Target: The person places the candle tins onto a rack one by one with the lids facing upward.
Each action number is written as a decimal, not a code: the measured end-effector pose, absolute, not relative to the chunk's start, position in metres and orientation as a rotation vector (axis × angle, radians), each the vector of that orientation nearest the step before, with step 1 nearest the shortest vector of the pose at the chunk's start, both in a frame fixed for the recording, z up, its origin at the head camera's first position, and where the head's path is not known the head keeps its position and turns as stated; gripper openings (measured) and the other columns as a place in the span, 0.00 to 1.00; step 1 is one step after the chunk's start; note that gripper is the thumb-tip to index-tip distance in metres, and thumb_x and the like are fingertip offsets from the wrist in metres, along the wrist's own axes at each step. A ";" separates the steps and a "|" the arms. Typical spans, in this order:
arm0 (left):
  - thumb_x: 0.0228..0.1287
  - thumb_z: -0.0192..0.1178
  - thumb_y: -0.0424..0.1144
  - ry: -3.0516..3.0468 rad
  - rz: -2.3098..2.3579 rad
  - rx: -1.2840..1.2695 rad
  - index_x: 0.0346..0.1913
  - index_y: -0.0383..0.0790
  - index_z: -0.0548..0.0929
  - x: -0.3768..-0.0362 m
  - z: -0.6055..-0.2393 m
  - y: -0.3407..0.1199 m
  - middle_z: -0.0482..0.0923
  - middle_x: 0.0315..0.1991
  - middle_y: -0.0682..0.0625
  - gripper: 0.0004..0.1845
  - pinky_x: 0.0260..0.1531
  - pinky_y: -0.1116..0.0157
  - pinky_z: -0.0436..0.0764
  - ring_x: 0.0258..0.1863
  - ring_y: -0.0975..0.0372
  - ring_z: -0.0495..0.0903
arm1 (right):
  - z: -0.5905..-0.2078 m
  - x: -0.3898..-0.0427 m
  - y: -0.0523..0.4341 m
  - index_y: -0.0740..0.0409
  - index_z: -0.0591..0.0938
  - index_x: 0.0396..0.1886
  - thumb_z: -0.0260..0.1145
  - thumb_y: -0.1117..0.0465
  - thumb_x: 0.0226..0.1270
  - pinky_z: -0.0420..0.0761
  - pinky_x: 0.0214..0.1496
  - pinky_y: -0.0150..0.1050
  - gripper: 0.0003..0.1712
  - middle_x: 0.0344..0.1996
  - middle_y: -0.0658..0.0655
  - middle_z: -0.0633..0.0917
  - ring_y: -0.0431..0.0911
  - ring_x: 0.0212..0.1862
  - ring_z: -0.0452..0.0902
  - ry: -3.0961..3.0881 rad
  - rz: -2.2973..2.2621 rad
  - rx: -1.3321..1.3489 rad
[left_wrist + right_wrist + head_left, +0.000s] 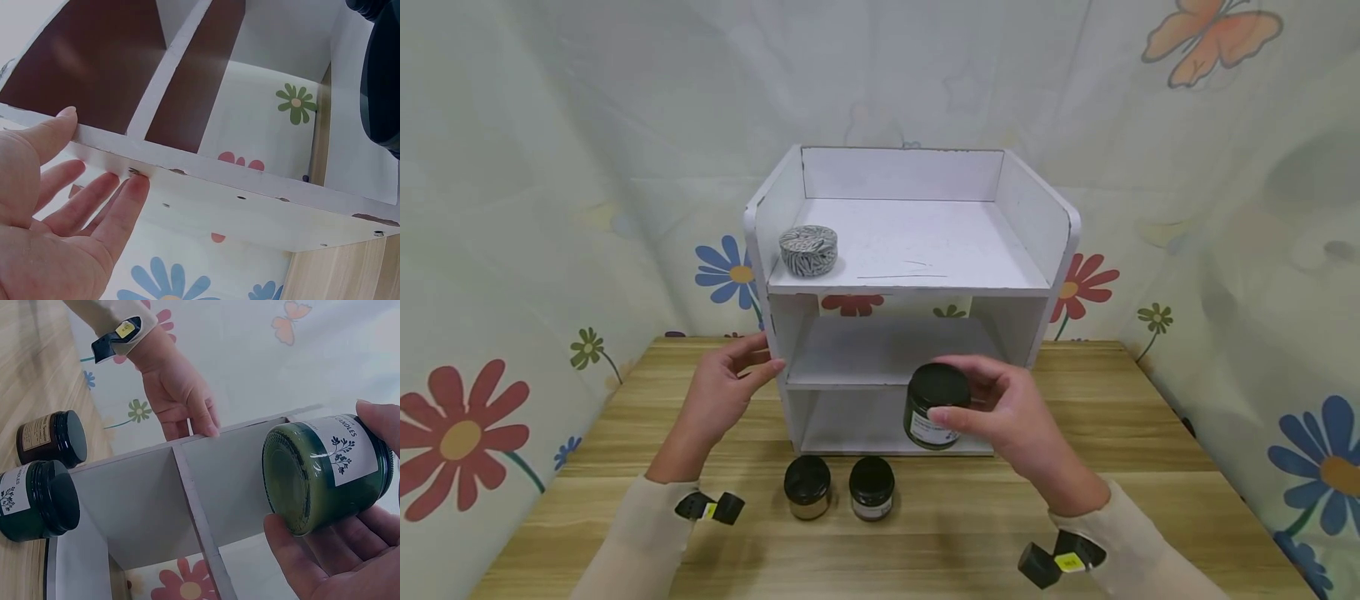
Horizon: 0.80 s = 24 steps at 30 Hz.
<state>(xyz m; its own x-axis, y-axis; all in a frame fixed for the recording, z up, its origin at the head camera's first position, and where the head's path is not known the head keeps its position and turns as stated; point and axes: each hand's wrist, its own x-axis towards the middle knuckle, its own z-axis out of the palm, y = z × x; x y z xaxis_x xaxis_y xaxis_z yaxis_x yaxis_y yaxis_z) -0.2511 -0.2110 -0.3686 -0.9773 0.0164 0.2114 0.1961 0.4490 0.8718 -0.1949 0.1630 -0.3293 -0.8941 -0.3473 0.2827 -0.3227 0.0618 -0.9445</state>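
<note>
My right hand (1011, 417) holds a dark green glass candle jar (934, 404) with a black lid and white label, in front of the white shelf unit (910, 292). Fingers wrap one side of the jar and the thumb presses the other; in the right wrist view the candle jar (322, 469) shows its thick glass bottom. At the unit's left side panel, my left hand (722, 387) grips the front edge. The left wrist view shows its thumb (59, 128) on the edge and its fingers against the outer face.
On the table (947, 533) before the unit stand two smaller black-lidded jars, an amber one (807, 492) and a green one (872, 487). A round grey-patterned tin (808, 250) sits at the left of the top shelf. Patterned cloth (587, 125) hangs behind and at both sides.
</note>
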 end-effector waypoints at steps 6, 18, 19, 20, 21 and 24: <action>0.67 0.66 0.58 -2.525 -1.551 -0.183 0.73 0.50 0.75 -0.250 -0.368 -0.211 0.75 0.70 0.47 0.35 0.64 0.44 0.79 0.67 0.48 0.77 | -0.326 -0.196 0.161 0.57 0.83 0.61 0.78 0.64 0.59 0.89 0.48 0.39 0.28 0.52 0.59 0.86 0.49 0.45 0.86 2.275 -2.016 -0.741; 0.67 0.67 0.57 -2.526 -1.549 -0.185 0.73 0.49 0.74 -0.251 -0.368 -0.211 0.75 0.70 0.46 0.35 0.63 0.45 0.80 0.67 0.48 0.78 | -0.320 -0.198 0.159 0.58 0.83 0.60 0.79 0.65 0.58 0.90 0.46 0.39 0.28 0.51 0.58 0.86 0.49 0.44 0.87 2.258 -2.029 -0.743; 0.67 0.67 0.57 -2.527 -1.549 -0.184 0.73 0.50 0.74 -0.251 -0.368 -0.211 0.75 0.70 0.46 0.35 0.63 0.45 0.80 0.67 0.48 0.78 | -0.319 -0.198 0.159 0.57 0.83 0.60 0.79 0.65 0.58 0.90 0.46 0.40 0.28 0.51 0.58 0.86 0.50 0.44 0.87 2.260 -2.025 -0.738; 0.67 0.67 0.58 -2.529 -1.549 -0.183 0.73 0.50 0.74 -0.251 -0.369 -0.211 0.75 0.70 0.46 0.35 0.63 0.45 0.80 0.67 0.47 0.78 | -0.318 -0.198 0.159 0.57 0.83 0.60 0.79 0.65 0.59 0.90 0.45 0.40 0.28 0.51 0.58 0.86 0.50 0.44 0.86 2.265 -2.020 -0.732; 0.67 0.67 0.58 -2.530 -1.548 -0.183 0.73 0.50 0.74 -0.251 -0.368 -0.211 0.75 0.70 0.46 0.35 0.63 0.45 0.80 0.67 0.47 0.78 | -0.317 -0.198 0.159 0.56 0.83 0.60 0.79 0.64 0.58 0.90 0.45 0.40 0.28 0.52 0.59 0.85 0.50 0.44 0.86 2.268 -2.015 -0.727; 0.67 0.66 0.57 -2.529 -1.544 -0.189 0.73 0.49 0.74 -0.251 -0.368 -0.211 0.75 0.70 0.46 0.35 0.63 0.45 0.79 0.67 0.47 0.77 | -0.314 -0.199 0.158 0.55 0.83 0.60 0.79 0.63 0.58 0.90 0.45 0.40 0.28 0.52 0.60 0.85 0.51 0.44 0.86 2.287 -1.997 -0.714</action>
